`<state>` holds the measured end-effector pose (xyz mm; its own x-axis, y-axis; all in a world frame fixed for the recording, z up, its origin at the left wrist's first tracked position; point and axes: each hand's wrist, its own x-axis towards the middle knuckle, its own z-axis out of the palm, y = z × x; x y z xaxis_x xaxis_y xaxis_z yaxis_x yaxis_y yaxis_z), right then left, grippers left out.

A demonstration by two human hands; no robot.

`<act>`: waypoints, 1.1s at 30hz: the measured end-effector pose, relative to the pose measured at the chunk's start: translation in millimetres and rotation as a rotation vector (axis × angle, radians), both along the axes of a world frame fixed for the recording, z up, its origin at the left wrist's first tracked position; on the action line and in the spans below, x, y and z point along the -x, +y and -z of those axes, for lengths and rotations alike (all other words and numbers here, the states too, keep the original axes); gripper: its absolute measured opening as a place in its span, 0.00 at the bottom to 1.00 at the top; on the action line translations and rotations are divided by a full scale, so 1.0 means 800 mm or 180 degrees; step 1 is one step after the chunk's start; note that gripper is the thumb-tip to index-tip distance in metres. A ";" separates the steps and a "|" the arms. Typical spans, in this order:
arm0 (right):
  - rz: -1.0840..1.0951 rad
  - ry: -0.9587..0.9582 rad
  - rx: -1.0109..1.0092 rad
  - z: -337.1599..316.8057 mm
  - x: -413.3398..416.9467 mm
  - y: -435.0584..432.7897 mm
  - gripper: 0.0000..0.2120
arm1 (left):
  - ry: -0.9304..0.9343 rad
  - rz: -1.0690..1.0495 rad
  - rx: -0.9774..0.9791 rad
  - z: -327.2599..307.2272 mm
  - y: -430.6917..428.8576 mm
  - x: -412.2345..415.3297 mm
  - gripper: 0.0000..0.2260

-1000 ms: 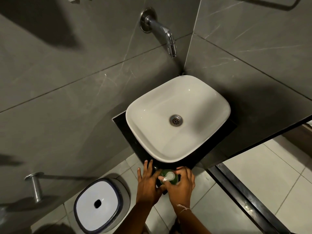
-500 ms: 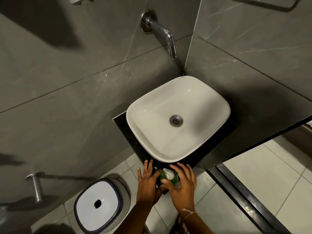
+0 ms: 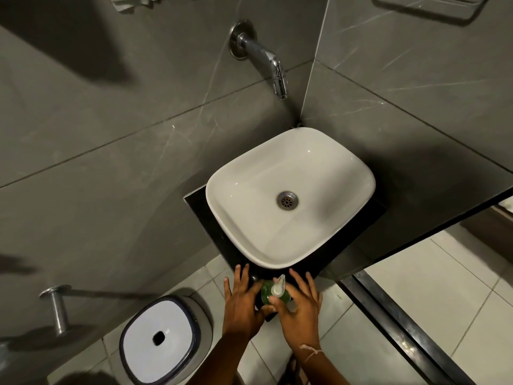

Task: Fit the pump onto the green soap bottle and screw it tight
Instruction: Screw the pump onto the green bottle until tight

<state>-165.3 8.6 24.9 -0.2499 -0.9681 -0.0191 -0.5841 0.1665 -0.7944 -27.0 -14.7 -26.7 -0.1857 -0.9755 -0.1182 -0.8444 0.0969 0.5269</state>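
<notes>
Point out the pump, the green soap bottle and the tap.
pump [image 3: 278,287], head view, on its white top.
green soap bottle [image 3: 266,292], head view, on its shoulder.
tap [image 3: 261,54], head view, on its spout.

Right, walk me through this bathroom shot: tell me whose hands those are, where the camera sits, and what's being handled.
There is no machine here. A person wears a wide-angle camera on the head, looking down, so both hands enter from the bottom of the picture. The left hand steadies a green soap bottle standing on the front corner of the black counter. The right hand has its fingers spread around the white pump sitting on top of the bottle; how tightly it grips I cannot tell. Behind them is a white sink, with a metal tap on the grey wall above. On the floor to the left is a white-lidded bin.
</notes>
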 end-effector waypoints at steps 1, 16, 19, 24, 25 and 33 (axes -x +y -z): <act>0.0064 -0.0004 0.0016 0.000 0.002 -0.002 0.18 | -0.0027 0.0007 -0.0011 0.000 0.000 0.000 0.30; 0.0260 -0.0030 0.0143 0.000 -0.004 -0.009 0.14 | -0.0077 -0.0039 -0.0028 -0.004 -0.001 0.003 0.27; 0.0351 0.0007 0.0091 0.002 -0.009 -0.008 0.17 | -0.0083 -0.0063 -0.0048 -0.004 -0.002 0.004 0.26; 0.0317 0.0024 0.0021 0.000 -0.009 -0.006 0.18 | -0.0104 -0.0054 -0.0082 -0.004 -0.001 0.004 0.26; 0.0213 0.0024 0.0037 0.000 -0.006 -0.004 0.19 | -0.0113 -0.0050 -0.0097 -0.004 0.000 0.004 0.27; 0.0088 0.0092 0.0109 0.003 0.006 -0.010 0.15 | -0.0126 -0.0035 -0.0051 -0.004 -0.001 0.003 0.29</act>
<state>-169.9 0.6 22.1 -0.2766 -0.9607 0.0216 -0.6025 0.1558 -0.7828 -29.7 -15.4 -23.6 -0.1699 -0.9754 -0.1407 -0.8656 0.0794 0.4944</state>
